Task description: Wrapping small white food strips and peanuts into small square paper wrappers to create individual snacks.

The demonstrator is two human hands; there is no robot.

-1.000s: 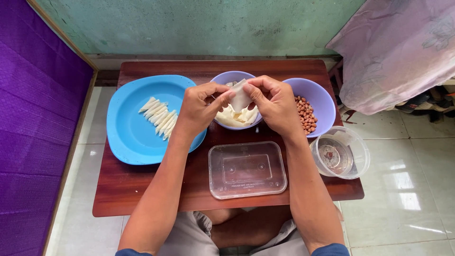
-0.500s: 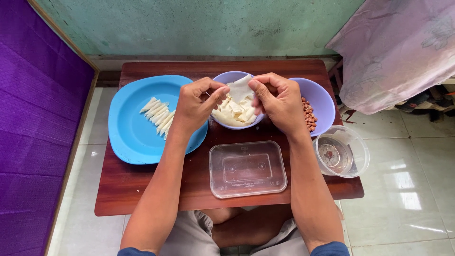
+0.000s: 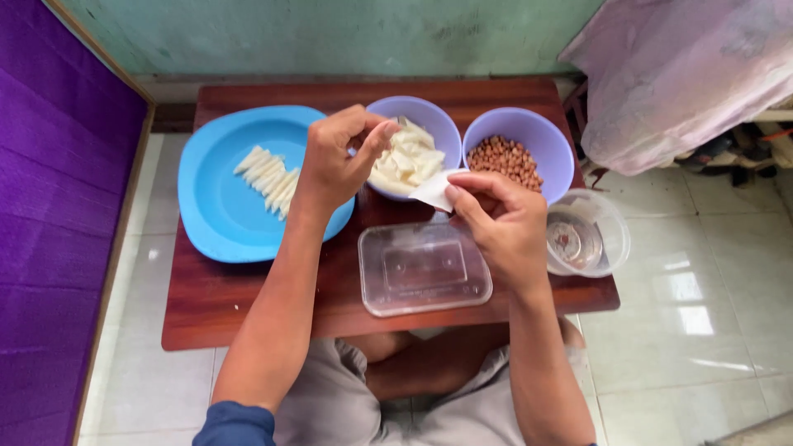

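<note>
While my right hand (image 3: 496,219) pinches a white wrapper sheet (image 3: 434,189), my left hand (image 3: 337,161) hovers by the wrapper bowl (image 3: 429,120).

Seen from my head camera, my right fingers are closed on the sheet's edge, holding it above the tabletop (image 3: 248,301), just in front of the lilac bowl of stacked wrappers. My left hand is loosely curled, thumb meeting fingertips, holding nothing I can make out. Rolled white sticks (image 3: 268,175) lie on the blue plate (image 3: 219,215); the peanut bowl (image 3: 505,157), a clear rectangular container (image 3: 423,268) and a round clear tub (image 3: 588,239) sit nearby.
</note>
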